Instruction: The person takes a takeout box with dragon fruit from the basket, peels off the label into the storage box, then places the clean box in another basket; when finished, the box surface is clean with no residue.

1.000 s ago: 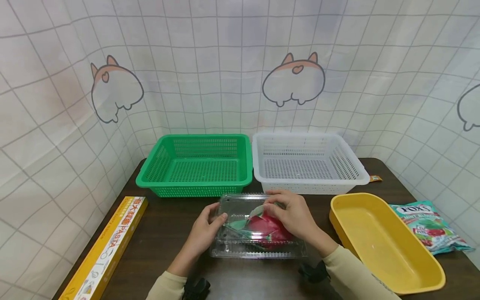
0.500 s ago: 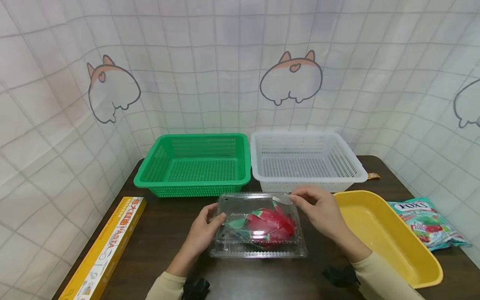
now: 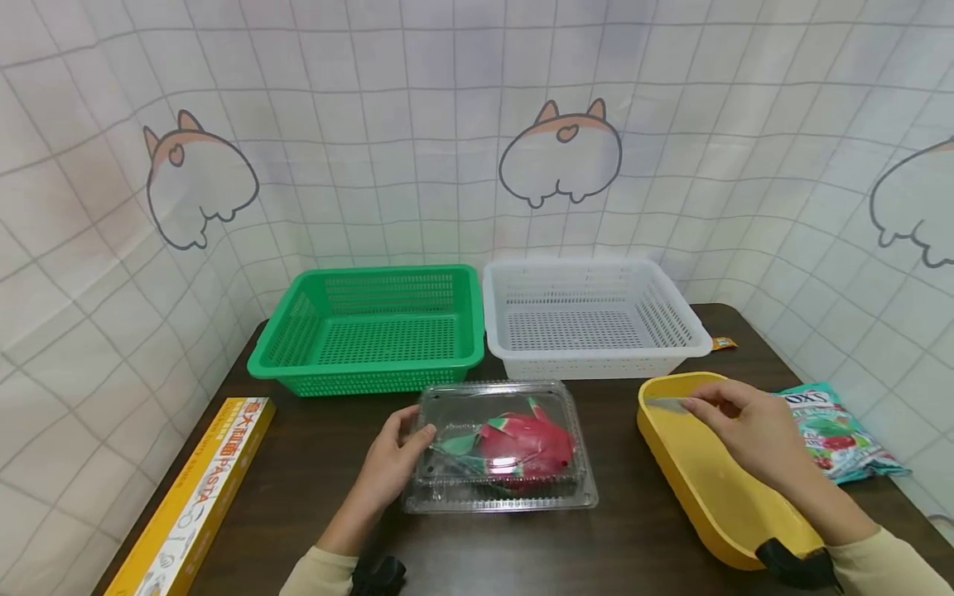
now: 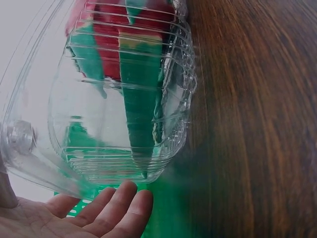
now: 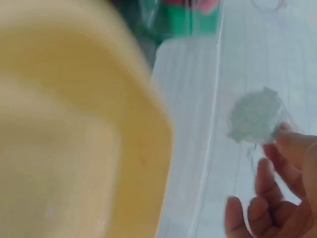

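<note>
A clear plastic clamshell box (image 3: 498, 463) sits on the table with a red, green-tipped dragon fruit (image 3: 525, 447) inside. My left hand (image 3: 391, 463) holds the box at its left side, thumb over the lid's edge; in the left wrist view its fingers (image 4: 119, 210) lie along the box's end. Between thumb and forefinger, my right hand (image 3: 753, 430) pinches a small, thin, translucent sticker (image 3: 666, 405). That hand is above the yellow tub (image 3: 667, 447). In the right wrist view the sticker (image 5: 253, 116) looks roundish and pale grey-green, with a ragged edge.
Behind the box stand a green basket (image 3: 365, 377) and a white basket (image 3: 596, 367). A yellow pasta box (image 3: 197, 497) lies along the left edge. At right lie a FOX'S candy bag (image 3: 842, 439) and, beside the white basket, a small orange packet (image 3: 723, 343).
My right hand has drawn the sticker up off the lid and carried it right, over the yellow tub. My left hand stays on the box. The head view has turned slightly right.
</note>
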